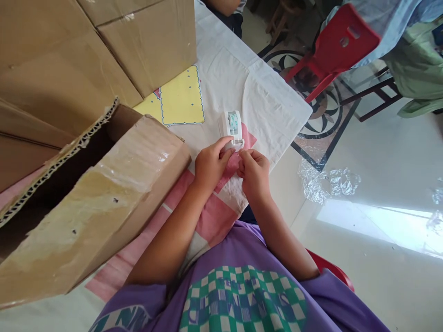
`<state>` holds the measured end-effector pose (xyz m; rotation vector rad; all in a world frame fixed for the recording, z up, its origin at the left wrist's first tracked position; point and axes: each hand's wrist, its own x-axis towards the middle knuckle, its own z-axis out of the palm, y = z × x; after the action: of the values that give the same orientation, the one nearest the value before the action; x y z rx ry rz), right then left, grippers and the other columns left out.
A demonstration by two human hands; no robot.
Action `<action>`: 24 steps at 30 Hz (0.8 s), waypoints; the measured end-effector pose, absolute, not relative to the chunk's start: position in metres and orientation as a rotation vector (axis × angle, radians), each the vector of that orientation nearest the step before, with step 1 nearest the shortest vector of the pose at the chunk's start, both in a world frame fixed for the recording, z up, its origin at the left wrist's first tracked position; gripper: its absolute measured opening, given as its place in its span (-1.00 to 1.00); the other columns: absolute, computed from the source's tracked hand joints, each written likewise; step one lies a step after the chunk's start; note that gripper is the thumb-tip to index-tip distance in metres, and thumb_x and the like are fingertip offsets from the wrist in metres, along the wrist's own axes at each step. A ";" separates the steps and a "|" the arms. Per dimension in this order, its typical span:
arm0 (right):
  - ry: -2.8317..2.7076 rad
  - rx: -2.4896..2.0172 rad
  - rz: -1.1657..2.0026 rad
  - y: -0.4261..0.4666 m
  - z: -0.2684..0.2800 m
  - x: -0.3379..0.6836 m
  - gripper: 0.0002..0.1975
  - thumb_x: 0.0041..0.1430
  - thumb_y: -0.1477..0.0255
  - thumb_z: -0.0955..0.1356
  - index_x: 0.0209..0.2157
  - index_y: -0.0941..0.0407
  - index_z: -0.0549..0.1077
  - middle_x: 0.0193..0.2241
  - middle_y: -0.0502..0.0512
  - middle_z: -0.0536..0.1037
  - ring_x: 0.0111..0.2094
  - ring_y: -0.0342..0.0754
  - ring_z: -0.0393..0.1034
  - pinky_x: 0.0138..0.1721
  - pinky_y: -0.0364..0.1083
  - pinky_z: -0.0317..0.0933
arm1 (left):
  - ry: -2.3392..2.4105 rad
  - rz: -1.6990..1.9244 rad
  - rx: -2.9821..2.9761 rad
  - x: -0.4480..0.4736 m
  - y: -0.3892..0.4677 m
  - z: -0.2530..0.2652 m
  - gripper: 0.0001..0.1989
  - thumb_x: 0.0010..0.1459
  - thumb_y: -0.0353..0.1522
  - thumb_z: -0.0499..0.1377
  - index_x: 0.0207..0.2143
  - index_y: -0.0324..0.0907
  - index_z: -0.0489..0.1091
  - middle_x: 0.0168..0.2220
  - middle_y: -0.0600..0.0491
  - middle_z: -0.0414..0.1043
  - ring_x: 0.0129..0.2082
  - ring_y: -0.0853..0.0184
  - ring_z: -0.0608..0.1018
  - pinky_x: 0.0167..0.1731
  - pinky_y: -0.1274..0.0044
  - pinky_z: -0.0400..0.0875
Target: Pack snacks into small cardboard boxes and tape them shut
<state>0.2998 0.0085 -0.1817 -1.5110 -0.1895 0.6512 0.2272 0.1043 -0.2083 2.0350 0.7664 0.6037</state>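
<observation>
A small white case (232, 123), shaped like a tape dispenser with a green-and-white printed panel on top, rests on the cloth-covered table. My left hand (212, 165) is closed on its near end, the thumb and a finger at the lower left edge. My right hand (254, 169) is pinched at the near right corner, fingers curled in. Whatever lies between those right fingertips is too small to make out. Pink patches of the tablecloth (216, 216) show beneath both hands.
An open cardboard box (138, 170) stands close on my left, with stacked cartons (148, 46) behind it. Yellow printed sheets (182, 99) lie beyond. Off the table's right edge are a red chair (346, 44) and crumpled clear plastic (328, 182) on the floor.
</observation>
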 end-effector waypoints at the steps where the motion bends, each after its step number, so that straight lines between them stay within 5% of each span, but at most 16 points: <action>1: -0.192 -1.519 0.649 0.009 -0.183 0.299 -0.68 0.16 0.33 0.42 -0.55 0.08 0.25 -0.68 -0.18 0.12 -0.65 -0.26 -0.06 -0.61 -0.16 -0.12 | 0.763 0.608 2.040 0.227 0.104 -0.208 -0.68 0.32 -0.25 0.17 0.08 -0.02 0.48 -0.51 0.16 0.40 -0.50 0.38 0.39 -0.43 0.56 0.20; 8: -0.186 -1.552 0.636 0.006 -0.185 0.293 -0.67 0.16 0.30 0.42 -0.55 0.07 0.23 -0.67 -0.16 0.12 -0.64 -0.24 -0.04 -0.60 -0.15 -0.09 | 0.797 0.580 2.056 0.227 0.105 -0.208 -0.68 0.33 -0.24 0.15 0.10 0.00 0.48 -0.38 0.10 0.56 -0.42 0.33 0.49 -0.42 0.55 0.22; 24: -0.149 -1.587 0.647 -0.001 -0.188 0.290 -0.67 0.20 0.28 0.41 -0.54 0.07 0.26 -0.69 -0.15 0.17 -0.66 -0.24 -0.03 -0.61 -0.16 -0.10 | 0.787 0.558 2.052 0.227 0.105 -0.206 -0.68 0.33 -0.27 0.15 0.09 -0.03 0.48 -0.43 0.12 0.50 -0.46 0.36 0.46 -0.42 0.55 0.23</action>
<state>0.2905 -0.0008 -0.1880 -1.5871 -0.1486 0.6472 0.2266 0.1050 -0.2059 2.0522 0.7871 0.5580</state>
